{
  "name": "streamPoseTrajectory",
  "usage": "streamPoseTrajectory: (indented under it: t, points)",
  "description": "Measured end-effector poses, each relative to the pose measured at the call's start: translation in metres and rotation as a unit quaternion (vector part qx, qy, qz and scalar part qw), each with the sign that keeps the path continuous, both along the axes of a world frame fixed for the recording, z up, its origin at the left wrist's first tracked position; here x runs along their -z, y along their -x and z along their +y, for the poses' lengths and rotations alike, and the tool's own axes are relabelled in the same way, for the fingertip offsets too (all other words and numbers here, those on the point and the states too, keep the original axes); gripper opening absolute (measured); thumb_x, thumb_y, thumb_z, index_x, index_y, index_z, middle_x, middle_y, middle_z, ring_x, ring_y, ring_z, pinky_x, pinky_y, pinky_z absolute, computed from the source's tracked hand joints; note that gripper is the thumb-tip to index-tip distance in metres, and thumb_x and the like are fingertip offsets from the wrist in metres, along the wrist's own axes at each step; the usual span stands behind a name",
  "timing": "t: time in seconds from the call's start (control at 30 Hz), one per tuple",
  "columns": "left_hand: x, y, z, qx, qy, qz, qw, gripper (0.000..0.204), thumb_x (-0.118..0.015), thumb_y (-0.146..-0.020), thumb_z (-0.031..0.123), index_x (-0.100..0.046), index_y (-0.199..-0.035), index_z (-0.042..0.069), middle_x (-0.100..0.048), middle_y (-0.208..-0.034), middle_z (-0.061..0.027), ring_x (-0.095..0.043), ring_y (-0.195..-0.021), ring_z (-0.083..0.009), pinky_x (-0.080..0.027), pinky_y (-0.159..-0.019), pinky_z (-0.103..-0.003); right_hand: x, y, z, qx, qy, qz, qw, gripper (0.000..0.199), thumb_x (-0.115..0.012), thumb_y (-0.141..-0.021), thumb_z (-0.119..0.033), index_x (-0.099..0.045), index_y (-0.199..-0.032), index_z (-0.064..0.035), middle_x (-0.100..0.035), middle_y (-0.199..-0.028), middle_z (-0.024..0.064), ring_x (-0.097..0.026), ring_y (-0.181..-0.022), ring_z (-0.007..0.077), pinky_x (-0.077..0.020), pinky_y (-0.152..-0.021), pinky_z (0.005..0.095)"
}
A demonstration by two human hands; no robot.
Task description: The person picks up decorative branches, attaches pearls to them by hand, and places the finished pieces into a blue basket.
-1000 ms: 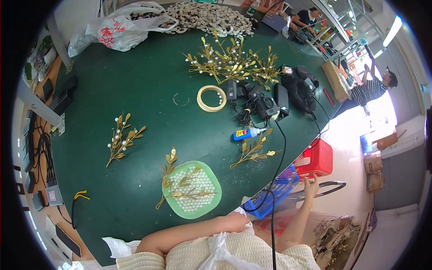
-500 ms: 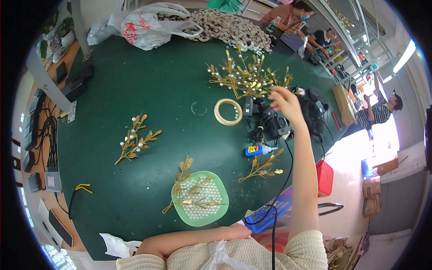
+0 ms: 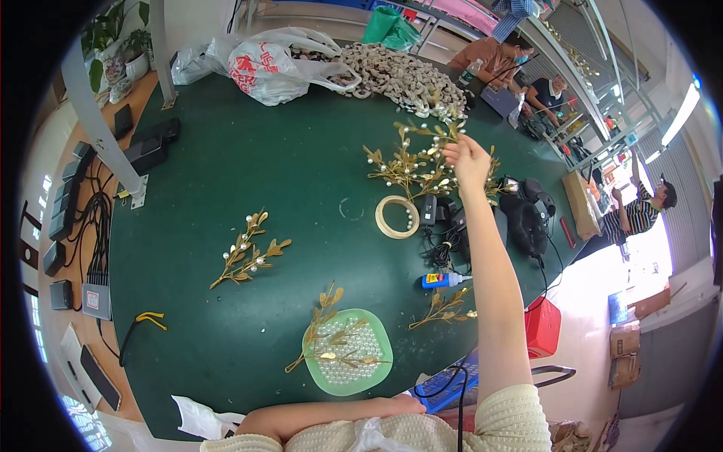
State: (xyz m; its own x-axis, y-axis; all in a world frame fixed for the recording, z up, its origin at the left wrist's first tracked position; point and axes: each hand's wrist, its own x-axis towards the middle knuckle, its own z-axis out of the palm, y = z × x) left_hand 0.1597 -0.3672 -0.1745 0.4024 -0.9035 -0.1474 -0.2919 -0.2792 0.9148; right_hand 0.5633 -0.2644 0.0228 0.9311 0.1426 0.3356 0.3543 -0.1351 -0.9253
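Observation:
My right hand point(image 3: 468, 162) is stretched far forward, its fingers pinched on the leafy tip of a gold sprig with pearl beads point(image 3: 432, 129), above a heap of similar sprigs point(image 3: 407, 167). My left hand point(image 3: 405, 405) rests low at the table's near edge; its fingers do not show clearly. Just beyond it stands a light green dish point(image 3: 336, 389) of white pearl beads point(image 3: 343, 364), with gold sprigs point(image 3: 325, 307) lying across it. One beaded sprig point(image 3: 247, 252) lies apart on the left. Right of the dish lies another sprig point(image 3: 440, 310), partly behind my right forearm.
A roll of tape point(image 3: 382, 224), a blue glue bottle point(image 3: 440, 281) and black cabled devices point(image 3: 525, 222) lie near my right arm. At the far edge are a white plastic bag point(image 3: 275, 79) and a pile of grey-white strands point(image 3: 410, 79). Co-workers point(image 3: 482, 59) sit beyond.
My right hand has moved from above the black devices onto the heap and closed on a sprig, whose tip has shifted. The view has tilted upward a little. My left hand stays put.

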Motion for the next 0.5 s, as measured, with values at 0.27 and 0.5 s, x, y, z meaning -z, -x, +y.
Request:
streamPoseTrajectory:
  t: [0.27,0.5]
  points:
    - [-0.021,-0.001,0.017,-0.029,-0.005,-0.002,1.0,0.024,-0.047,-0.08,0.028,-0.059,-0.087,0.007,-0.062,-0.086,-0.0164,-0.061,-0.083,-0.0326,-0.045,-0.067,-0.045,-0.055,0.107,-0.135,0.073,-0.085,-0.1,0.989,0.035,-0.046,-0.094,-0.021,-0.051,-0.117,0.0049,-0.062,-0.097,0.0192,-0.064,-0.084,0.0218,-0.0518,-0.074,0.0292]
    - [-0.023,0.001,0.017,-0.02,-0.026,-0.084,0.996,0.022,-0.052,-0.079,0.023,-0.058,-0.091,0.005,-0.062,-0.085,-0.0174,-0.061,-0.079,-0.0341,-0.047,-0.066,-0.046,0.021,0.222,-0.337,0.434,-0.028,-0.067,0.898,0.031,-0.043,-0.095,-0.018,-0.053,-0.117,0.0015,-0.063,-0.096,0.0139,-0.063,-0.081,0.018,-0.0521,-0.068,0.0256]
